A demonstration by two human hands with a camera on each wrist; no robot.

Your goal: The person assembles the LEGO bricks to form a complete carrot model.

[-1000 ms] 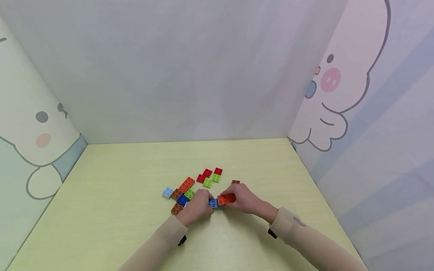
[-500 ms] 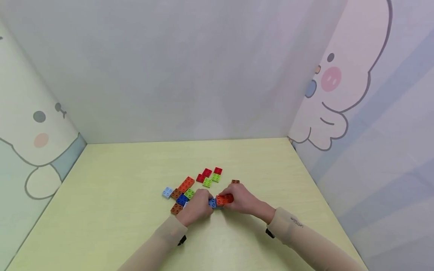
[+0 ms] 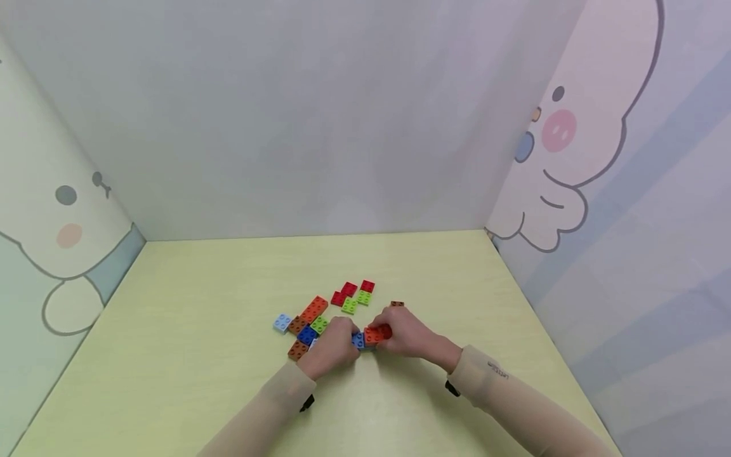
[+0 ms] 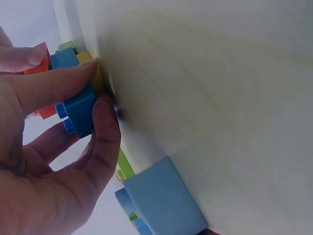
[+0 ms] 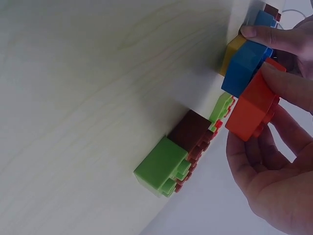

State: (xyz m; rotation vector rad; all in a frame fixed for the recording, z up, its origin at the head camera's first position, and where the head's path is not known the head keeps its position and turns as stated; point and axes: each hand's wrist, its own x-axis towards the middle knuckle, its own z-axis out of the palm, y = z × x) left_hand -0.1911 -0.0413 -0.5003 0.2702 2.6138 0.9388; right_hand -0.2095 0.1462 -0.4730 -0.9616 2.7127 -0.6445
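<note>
the person's left hand pinches a blue building brick between thumb and fingers, while the right hand has its thumb and fingers clamped on an orange building brick. the hands are close together low over the counter, the orange brick against the studded side of the blue one. both forearms, in beige sleeves, reach in from the near edge and angle toward each other.

to the left hand's side and beyond it lie loose bricks: a light blue brick, two brown bricks, a dark blue brick, a long orange brick, three red bricks and several lime green bricks.

both wrist views show a yellow brick beneath the blue one, which the head view does not make out. the right wrist view also shows a green brick touching a dark brown brick near the right hand; from the head, that hand hides the green one.
</note>
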